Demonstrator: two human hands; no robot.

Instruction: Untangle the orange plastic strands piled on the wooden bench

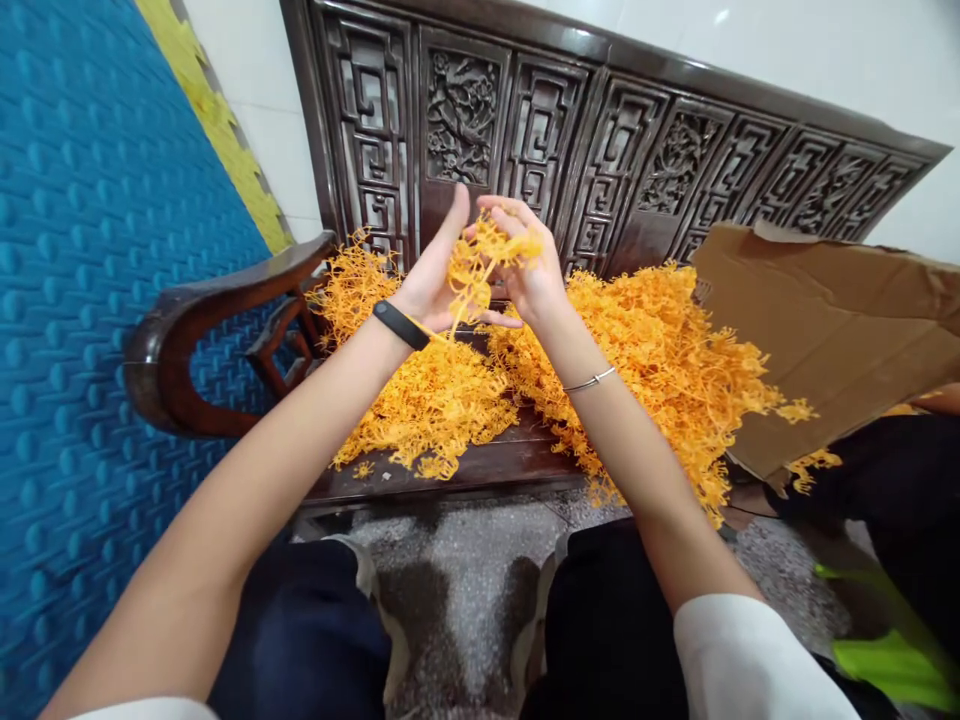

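Note:
Between my hands is a tangled orange plastic sprig (471, 285), with thin stems and small branching loops. My right hand (536, 270) has its fingers curled around the upper part of it. My left hand (435, 275) is beside and beneath the sprig, thumb raised and fingers stretched out, the stems lying against its palm. Some fingertips are hidden behind the plastic. Below my hands, a smaller heap of the same orange pieces (435, 410) lies on the dark wooden bench (502, 462). To the right is a larger orange heap (660, 350), partly behind my right forearm.
A carved bench back (465, 120) rises behind the heaps, and a curved armrest (150, 370) stands at left. Brown cardboard (825, 330) leans at right near another person's dark-clothed leg (892, 490). Blue foam matting (75, 300) covers the left side.

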